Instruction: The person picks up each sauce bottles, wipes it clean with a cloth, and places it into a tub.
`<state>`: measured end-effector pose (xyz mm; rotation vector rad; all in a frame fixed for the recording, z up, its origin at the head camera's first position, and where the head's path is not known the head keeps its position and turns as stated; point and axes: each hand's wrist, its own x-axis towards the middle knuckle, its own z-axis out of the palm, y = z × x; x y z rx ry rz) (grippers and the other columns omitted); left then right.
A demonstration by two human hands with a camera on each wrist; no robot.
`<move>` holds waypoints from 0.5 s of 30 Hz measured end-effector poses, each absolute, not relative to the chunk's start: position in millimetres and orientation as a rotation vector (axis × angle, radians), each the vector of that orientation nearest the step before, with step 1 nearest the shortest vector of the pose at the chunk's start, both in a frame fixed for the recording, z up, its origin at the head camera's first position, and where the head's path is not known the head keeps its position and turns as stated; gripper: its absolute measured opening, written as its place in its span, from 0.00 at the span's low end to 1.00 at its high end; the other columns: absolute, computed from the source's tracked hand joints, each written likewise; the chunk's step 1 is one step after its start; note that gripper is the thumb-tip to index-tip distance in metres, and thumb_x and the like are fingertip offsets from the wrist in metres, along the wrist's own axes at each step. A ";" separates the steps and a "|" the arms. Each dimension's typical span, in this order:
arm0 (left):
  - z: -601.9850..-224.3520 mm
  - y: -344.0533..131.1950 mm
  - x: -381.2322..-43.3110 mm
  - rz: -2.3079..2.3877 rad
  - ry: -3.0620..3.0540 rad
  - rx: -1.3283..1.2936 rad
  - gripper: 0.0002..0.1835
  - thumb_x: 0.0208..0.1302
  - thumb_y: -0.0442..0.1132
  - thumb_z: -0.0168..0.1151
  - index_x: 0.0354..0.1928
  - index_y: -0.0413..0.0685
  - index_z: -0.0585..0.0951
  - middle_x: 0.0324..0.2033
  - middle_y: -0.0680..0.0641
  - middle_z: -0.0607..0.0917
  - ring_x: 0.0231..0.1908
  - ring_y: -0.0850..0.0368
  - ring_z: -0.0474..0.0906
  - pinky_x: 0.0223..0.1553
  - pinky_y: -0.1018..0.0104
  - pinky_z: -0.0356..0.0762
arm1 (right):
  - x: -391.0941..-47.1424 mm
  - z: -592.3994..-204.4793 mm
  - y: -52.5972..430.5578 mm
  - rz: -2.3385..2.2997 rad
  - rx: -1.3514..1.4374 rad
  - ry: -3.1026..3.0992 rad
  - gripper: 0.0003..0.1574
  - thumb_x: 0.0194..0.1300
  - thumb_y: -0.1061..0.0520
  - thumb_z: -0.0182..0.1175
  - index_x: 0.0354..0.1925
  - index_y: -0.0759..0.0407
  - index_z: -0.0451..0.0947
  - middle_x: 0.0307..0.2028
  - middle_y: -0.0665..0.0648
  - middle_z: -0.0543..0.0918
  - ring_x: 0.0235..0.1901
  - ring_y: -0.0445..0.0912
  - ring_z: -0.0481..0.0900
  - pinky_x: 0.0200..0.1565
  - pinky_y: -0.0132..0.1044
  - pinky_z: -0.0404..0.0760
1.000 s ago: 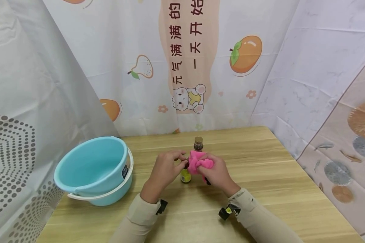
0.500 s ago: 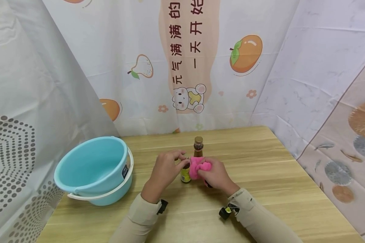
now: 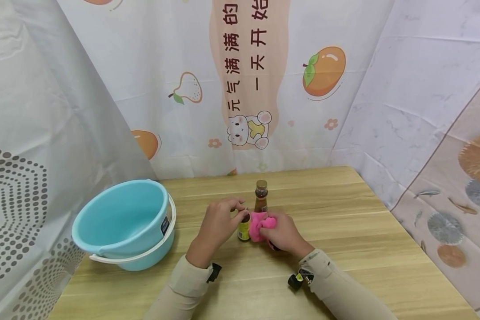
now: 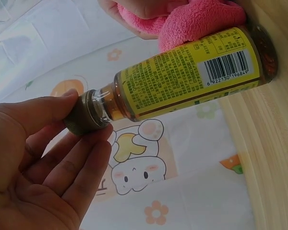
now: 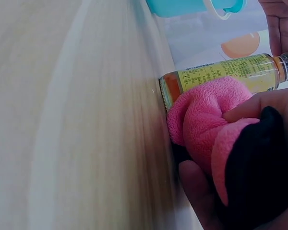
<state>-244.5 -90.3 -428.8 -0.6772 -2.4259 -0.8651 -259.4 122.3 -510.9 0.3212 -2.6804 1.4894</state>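
A small glass bottle with a yellow label and brown contents stands upright on the table. My left hand pinches its dark gold cap between thumb and fingers. My right hand grips a bunched pink cloth, pressed against the bottle's right side near its lower half. Black fabric shows in the same grip in the right wrist view. Just behind the cloth rises a second brown bottle with a gold cap, its lower part hidden. A barcode is visible on the label in the left wrist view.
To the left, a light blue bucket with a white handle sits tilted toward me on the wood-grain table. Printed curtains close off the back and both sides.
The right hand and pink cloth have slid down along the yellow-labelled bottle, from near its neck toward its base. More of the rear bottle shows now. My left hand stays on the cap.
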 end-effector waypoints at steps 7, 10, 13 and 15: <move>-429.0 -89.2 -242.6 -0.852 -2.405 -0.660 0.08 0.60 0.40 0.78 0.27 0.49 0.87 0.42 0.47 0.90 0.43 0.53 0.88 0.43 0.58 0.87 | -258.6 -508.9 123.5 1.508 0.313 -2.667 0.09 0.54 0.57 0.73 0.35 0.48 0.84 0.30 0.50 0.85 0.27 0.41 0.82 0.28 0.36 0.83; -429.3 -89.1 -242.5 -0.852 -2.396 -0.657 0.08 0.60 0.40 0.78 0.27 0.49 0.87 0.41 0.47 0.88 0.41 0.53 0.87 0.41 0.61 0.87 | -258.2 -505.9 123.8 1.502 0.307 -2.651 0.08 0.54 0.57 0.73 0.34 0.48 0.84 0.29 0.49 0.85 0.27 0.41 0.82 0.28 0.35 0.83; -429.5 -88.9 -242.7 -0.840 -2.392 -0.647 0.08 0.60 0.40 0.78 0.27 0.50 0.87 0.40 0.49 0.88 0.39 0.55 0.87 0.40 0.62 0.87 | -256.8 -500.7 124.3 1.515 0.311 -2.623 0.08 0.55 0.57 0.74 0.34 0.48 0.84 0.29 0.49 0.85 0.28 0.41 0.82 0.30 0.35 0.83; -429.4 -88.8 -243.0 -0.822 -2.391 -0.634 0.08 0.59 0.41 0.79 0.27 0.50 0.88 0.40 0.51 0.89 0.40 0.55 0.88 0.41 0.61 0.88 | -256.0 -496.8 124.3 1.535 0.318 -2.592 0.09 0.56 0.58 0.74 0.35 0.47 0.85 0.29 0.49 0.85 0.28 0.41 0.82 0.30 0.34 0.83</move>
